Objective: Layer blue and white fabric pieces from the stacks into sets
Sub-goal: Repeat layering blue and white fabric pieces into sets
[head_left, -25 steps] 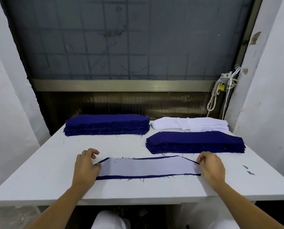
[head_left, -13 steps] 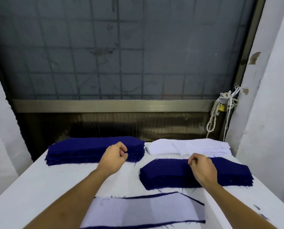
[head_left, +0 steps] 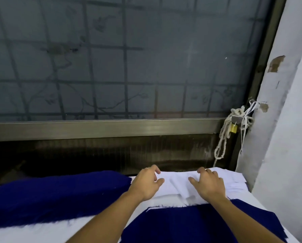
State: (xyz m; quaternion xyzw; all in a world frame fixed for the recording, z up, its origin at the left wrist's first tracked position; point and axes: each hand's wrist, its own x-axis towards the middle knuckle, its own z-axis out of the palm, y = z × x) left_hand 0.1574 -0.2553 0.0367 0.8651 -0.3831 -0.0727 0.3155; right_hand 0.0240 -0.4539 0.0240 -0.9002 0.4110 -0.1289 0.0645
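Progress: early in a cycle, judged from the layout. Both supply piles remain thick: the left blue stack (head_left: 58,193) at the back of the worktop (head_left: 41,234), the near blue stack (head_left: 190,223) under the forearms, and the white stack (head_left: 176,185) at the back right against the wall. Left hand (head_left: 147,183) and right hand (head_left: 208,185) both lie on the white stack. Each grip is wide, fingers spread and lightly bent, tips touching the top white piece. No piece is seen pinched or lifted, so the pick of the next white layer is not yet made. No finished set is in view; much stock is left to layer. Change from half a second ago: the hands were then short of the white pile, loosely curled over the blue stacks; they have since reached it. A blue-and-white set then lay at the front of the worktop and is now out of view.
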